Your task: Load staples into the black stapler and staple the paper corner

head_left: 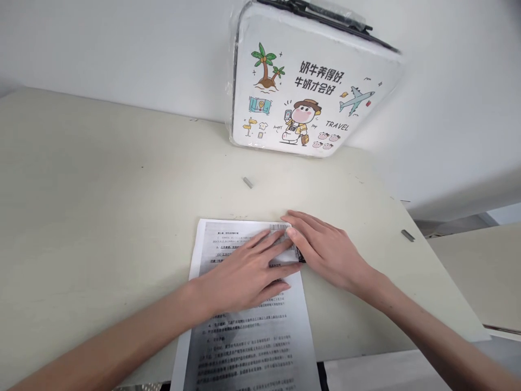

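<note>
A stack or sheet of printed paper (244,347) lies on the desk, its lower end reaching the front edge. My left hand (248,271) rests flat across the upper part of the paper, fingers spread towards the right. Under its fingertips, at the top right corner, is a small pale piece with barcode-like stripes (280,227); I cannot tell whether it is separate from the paper. My right hand (325,250) curls over that corner, fingers together and thumb beside the left fingertips. A dark patterned edge (300,255) shows beneath it; the rest is hidden.
A white case with cartoon travel pictures (301,108) and a black handle stands against the wall at the back. One short grey bar (247,182) lies beyond the paper, another grey bar (407,235) near the right edge of the desk (101,217).
</note>
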A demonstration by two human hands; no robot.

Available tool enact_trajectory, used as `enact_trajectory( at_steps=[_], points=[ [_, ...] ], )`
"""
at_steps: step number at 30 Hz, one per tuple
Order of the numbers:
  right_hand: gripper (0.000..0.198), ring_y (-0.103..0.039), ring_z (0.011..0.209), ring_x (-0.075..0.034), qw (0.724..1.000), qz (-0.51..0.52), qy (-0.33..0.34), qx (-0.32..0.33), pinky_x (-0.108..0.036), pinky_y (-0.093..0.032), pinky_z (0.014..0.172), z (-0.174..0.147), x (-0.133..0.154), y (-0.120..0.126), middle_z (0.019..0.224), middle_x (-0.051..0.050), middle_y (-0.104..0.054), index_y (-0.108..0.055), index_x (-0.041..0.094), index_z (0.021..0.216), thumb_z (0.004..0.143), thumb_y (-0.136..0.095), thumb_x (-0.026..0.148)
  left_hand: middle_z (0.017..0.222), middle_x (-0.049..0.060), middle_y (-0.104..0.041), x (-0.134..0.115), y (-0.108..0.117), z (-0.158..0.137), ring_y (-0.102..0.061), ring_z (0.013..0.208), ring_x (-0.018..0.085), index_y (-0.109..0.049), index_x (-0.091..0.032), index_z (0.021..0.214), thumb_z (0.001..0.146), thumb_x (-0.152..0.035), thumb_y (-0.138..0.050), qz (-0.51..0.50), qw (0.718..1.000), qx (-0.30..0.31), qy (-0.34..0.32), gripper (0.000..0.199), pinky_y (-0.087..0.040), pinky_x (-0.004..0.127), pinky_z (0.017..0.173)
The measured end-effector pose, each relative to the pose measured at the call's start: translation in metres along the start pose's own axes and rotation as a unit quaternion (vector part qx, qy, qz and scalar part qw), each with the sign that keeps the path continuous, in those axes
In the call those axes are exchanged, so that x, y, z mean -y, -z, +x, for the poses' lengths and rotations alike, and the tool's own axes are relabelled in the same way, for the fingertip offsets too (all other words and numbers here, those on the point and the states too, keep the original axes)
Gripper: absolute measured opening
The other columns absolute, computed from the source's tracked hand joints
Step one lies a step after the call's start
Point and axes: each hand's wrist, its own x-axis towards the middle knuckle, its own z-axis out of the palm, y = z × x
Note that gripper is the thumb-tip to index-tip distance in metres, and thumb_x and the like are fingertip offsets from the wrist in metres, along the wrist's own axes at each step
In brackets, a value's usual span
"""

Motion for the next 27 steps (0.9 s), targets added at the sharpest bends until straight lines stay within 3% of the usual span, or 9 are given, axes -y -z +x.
enact_trajectory(
  at_steps=[11, 17, 27],
  points=[
    [0.049, -0.051, 0.147, -0.027, 1.000, -0.026, 0.000, -0.001, -0.052, -0.054, 0.109, 0.002, -0.001, -0.003, 0.154, -0.002, -0.060, -0.061, 0.032, 0.141, 0.112, -0.023, 0.047, 0.154, 0.010, -0.054, 0.000, -0.003, 0.000, -0.043, 0.150, 0.033, -0.063, -0.026, 0.142, 0.106, -0.041, -0.054, -0.003, 1.000, -0.003, 0.008, 0.040, -0.027, 0.053, 0.128],
    [0.049, -0.055, 0.144, -0.028, 0.997, -0.073, 0.014, -0.031, -0.049, -0.059, 0.103, 0.003, -0.002, -0.010, 0.153, -0.003, -0.061, -0.061, 0.030, 0.142, 0.112, -0.024, 0.044, 0.152, 0.011, -0.056, 0.000, -0.006, -0.001, -0.043, 0.150, 0.032, -0.064, -0.026, 0.140, 0.105, -0.041, -0.056, -0.009, 1.000, -0.007, 0.017, 0.039, -0.027, 0.053, 0.129],
    [0.046, -0.050, 0.147, -0.036, 0.975, -0.192, 0.067, -0.086, -0.056, -0.053, 0.108, 0.006, 0.003, -0.035, 0.158, -0.014, -0.054, -0.055, 0.021, 0.152, 0.109, -0.039, 0.028, 0.141, 0.012, -0.065, 0.001, -0.009, -0.003, -0.045, 0.148, 0.032, -0.067, -0.023, 0.134, 0.106, -0.038, -0.055, 0.001, 1.000, -0.018, 0.011, 0.035, -0.031, 0.054, 0.127]
  ],
)
